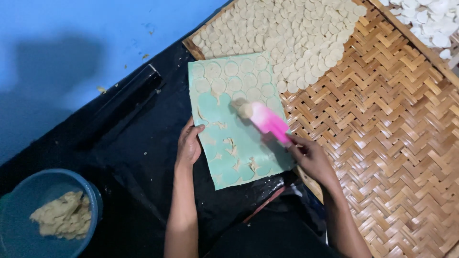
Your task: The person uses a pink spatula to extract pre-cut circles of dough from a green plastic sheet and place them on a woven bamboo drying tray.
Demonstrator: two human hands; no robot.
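A pale green board (224, 119) lies on black plastic sheeting, with several thin round dough discs (239, 79) on its far half and dough scraps on its near half. My left hand (189, 143) rests on the board's left edge, fingers curled on it. My right hand (311, 157) grips a pink scraper (267, 122), whose blade touches the board near the discs. Beyond the board, a woven bamboo tray (382, 124) carries many round dough discs (287, 33) laid in overlapping rows.
A blue bowl (91, 191) with a lump of dough (62, 217) sits at the lower left. A dark rolling pin (129, 98) lies on the black sheeting (134, 157) left of the board. White pieces (425, 19) fill another tray at the top right. Blue floor lies top left.
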